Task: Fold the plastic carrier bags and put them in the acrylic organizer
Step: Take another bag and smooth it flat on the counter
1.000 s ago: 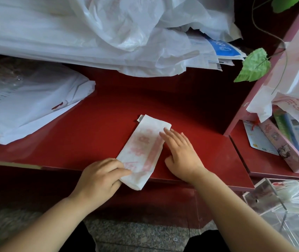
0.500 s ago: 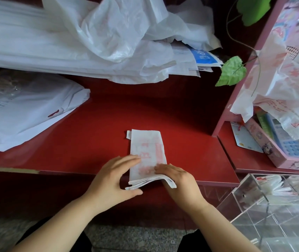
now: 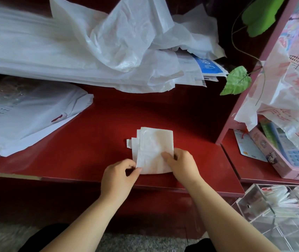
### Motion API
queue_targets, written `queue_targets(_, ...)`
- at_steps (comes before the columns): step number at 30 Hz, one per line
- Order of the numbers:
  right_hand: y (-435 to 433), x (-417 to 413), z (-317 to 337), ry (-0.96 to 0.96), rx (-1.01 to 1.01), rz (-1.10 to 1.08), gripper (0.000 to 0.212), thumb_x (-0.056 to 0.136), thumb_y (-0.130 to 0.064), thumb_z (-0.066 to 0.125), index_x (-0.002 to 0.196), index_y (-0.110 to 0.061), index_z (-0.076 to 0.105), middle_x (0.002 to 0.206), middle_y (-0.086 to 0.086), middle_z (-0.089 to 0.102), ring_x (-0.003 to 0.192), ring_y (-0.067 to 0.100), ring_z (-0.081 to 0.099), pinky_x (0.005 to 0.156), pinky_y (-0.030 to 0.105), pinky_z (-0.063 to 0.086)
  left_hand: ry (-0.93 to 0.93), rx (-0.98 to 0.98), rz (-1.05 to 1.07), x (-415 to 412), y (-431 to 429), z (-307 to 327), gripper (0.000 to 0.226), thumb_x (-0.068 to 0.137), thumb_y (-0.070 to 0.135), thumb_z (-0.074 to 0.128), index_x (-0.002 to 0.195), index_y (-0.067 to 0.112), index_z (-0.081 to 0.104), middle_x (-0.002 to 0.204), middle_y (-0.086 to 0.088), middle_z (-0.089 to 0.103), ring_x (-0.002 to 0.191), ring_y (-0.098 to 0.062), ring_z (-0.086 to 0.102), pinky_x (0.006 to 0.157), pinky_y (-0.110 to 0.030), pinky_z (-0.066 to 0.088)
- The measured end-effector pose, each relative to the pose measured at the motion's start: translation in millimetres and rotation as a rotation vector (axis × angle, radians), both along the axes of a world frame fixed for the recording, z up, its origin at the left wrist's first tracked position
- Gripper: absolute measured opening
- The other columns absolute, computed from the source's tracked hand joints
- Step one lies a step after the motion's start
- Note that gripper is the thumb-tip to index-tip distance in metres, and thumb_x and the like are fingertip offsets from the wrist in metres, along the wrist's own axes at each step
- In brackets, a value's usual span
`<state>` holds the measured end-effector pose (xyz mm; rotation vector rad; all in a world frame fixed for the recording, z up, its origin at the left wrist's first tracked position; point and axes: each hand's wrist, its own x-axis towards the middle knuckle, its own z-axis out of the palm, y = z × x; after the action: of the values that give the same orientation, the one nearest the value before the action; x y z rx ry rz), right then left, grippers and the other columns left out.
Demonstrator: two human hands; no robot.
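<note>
— What has changed with the carrier bag [image 3: 154, 148]?

— A second ago it lay on the red table [image 3: 90, 142] as a long strip, printed side up. The person has since brought its near end over onto the far end. It is now a short, nearly square packet, pale side up, close to the table's front edge. A few layers stick out unevenly on its left.

— And what does that mean for the task?

— This bag looks almost done. It probably needs only a press flat before it goes into the acrylic organizer [image 3: 252, 204] at lower right, where folded bags [image 3: 279, 197] already sit. The loose bags [image 3: 108, 51] heaped at the back remain to be folded.

— And the fingers?

— The left hand [image 3: 119, 177] pinches the packet's near left corner between thumb and forefinger, with hardly any gap. The right hand [image 3: 182, 165] holds the near right side, its curled fingers [image 3: 167, 155] pressing on top.
</note>
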<state>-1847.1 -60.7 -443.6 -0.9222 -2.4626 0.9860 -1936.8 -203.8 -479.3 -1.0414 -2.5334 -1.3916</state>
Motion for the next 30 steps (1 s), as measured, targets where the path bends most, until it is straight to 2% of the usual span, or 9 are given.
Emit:
queue_targets(4, 7.8, -18.9, 1.3, -0.136, -0.009, -0.036, 0.042, 0.091, -0.027, 0.050, 0.053, -0.019, 0.034, 0.052, -0.005, 0.034, 0.048, 0.011, 0.030, 0.046, 0.027, 0.021, -0.074, -0.019, 0.081, -0.9, 6.6, 1.5, 0.011, 0.083, 0.017, 0.066, 0.092, 0.012, 0.067, 0.089, 0.002, 0.071, 0.086, -0.014, 0.063, 0.071, -0.022, 0.042)
queue_targets(8, 11.0, -32.6, 5.6, -0.311, -0.071, -0.029, 0.035, 0.088, -0.032, 0.052, 0.056, -0.021, 0.042, 0.056, -0.008, 0.041, 0.051, 0.009, 0.038, 0.048, 0.023, 0.028, -0.027, -0.020, 0.111, 1.3, 8.3, 1.2, 0.016, 0.080, 0.017, 0.068, 0.096, 0.012, 0.065, 0.086, 0.002, 0.071, 0.086, -0.020, 0.064, 0.069, -0.023, 0.037)
queue_targets(13, 12.7, -41.7, 8.2, -0.396, -0.113, -0.051, 0.031, 0.084, -0.033, 0.055, 0.057, -0.022, 0.046, 0.057, -0.006, 0.044, 0.052, 0.011, 0.041, 0.051, 0.022, 0.030, -0.042, 0.012, 0.125, 1.7, 4.4, 2.7, 0.031, 0.082, 0.017, 0.065, 0.110, 0.008, 0.056, 0.091, 0.005, 0.062, 0.092, -0.025, 0.060, 0.067, -0.026, 0.037)
queue_targets(17, 12.6, -44.9, 10.3, -0.422, -0.116, -0.041, 0.031, 0.085, -0.034, 0.055, 0.057, -0.022, 0.046, 0.059, -0.006, 0.044, 0.053, 0.011, 0.041, 0.051, 0.023, 0.031, -0.003, -0.083, 0.080, -3.2, 6.1, 11.8, 0.042, 0.086, 0.021, 0.060, 0.125, 0.010, 0.049, 0.121, -0.005, 0.047, 0.105, -0.025, 0.055, 0.069, -0.028, 0.040)
queue_targets(21, 12.8, -50.7, 11.9, -0.440, -0.121, -0.010, 0.031, 0.089, -0.038, 0.050, 0.062, -0.024, 0.048, 0.061, -0.006, 0.046, 0.054, 0.010, 0.042, 0.053, 0.023, 0.033, 0.066, -0.273, -0.007, -4.9, 9.7, 13.2, 0.053, 0.090, 0.032, 0.052, 0.139, 0.015, 0.038, 0.147, 0.000, 0.029, 0.121, -0.026, 0.047, 0.090, -0.032, 0.040)
queue_targets(24, 9.1, -54.1, 13.3, -0.466, -0.091, 0.011, 0.024, 0.093, -0.041, 0.044, 0.091, -0.023, 0.060, 0.069, -0.006, 0.050, 0.061, 0.012, 0.048, 0.057, 0.024, 0.035, 0.076, -0.286, -0.013, -6.6, 9.0, 7.4, 0.047, 0.086, 0.022, 0.061, 0.130, 0.009, 0.051, 0.140, -0.004, 0.043, 0.114, -0.031, 0.053, 0.088, -0.035, 0.043)
queue_targets(26, 7.1, -55.6, 14.3, -0.482, -0.075, 0.016, 0.027, 0.093, -0.042, 0.043, 0.103, -0.025, 0.062, 0.073, -0.006, 0.052, 0.071, 0.016, 0.051, 0.064, 0.024, 0.037, 0.174, -0.274, -0.033, -8.6, 8.7, 3.4, 0.035, 0.079, 0.014, 0.062, 0.113, 0.005, 0.064, 0.124, -0.009, 0.058, 0.098, -0.032, 0.063, 0.079, -0.039, 0.049)
queue_targets(28, 7.8, -57.1, 14.0, -0.498, -0.068, 0.014, 0.023, 0.092, -0.042, 0.045, 0.094, -0.025, 0.061, 0.068, -0.008, 0.049, 0.073, 0.017, 0.051, 0.063, 0.024, 0.037, 0.278, -0.367, -0.039, -12.2, 8.8, 2.3, 0.036, 0.070, 0.020, 0.047, 0.095, 0.012, 0.071, 0.108, -0.008, 0.066, 0.088, -0.030, 0.065, 0.076, -0.043, 0.050)
queue_targets(30, 9.7, -58.5, 13.5, -0.507, -0.073, 0.003, 0.025, 0.090, -0.042, 0.048, 0.077, -0.022, 0.055, 0.066, -0.007, 0.048, 0.072, 0.018, 0.052, 0.058, 0.023, 0.035, 0.349, -0.457, -0.079, -12.2, 9.3, 4.8, 0.044, 0.072, 0.026, 0.035, 0.095, 0.020, 0.072, 0.113, -0.007, 0.066, 0.110, -0.027, 0.053, 0.097, -0.048, 0.033)
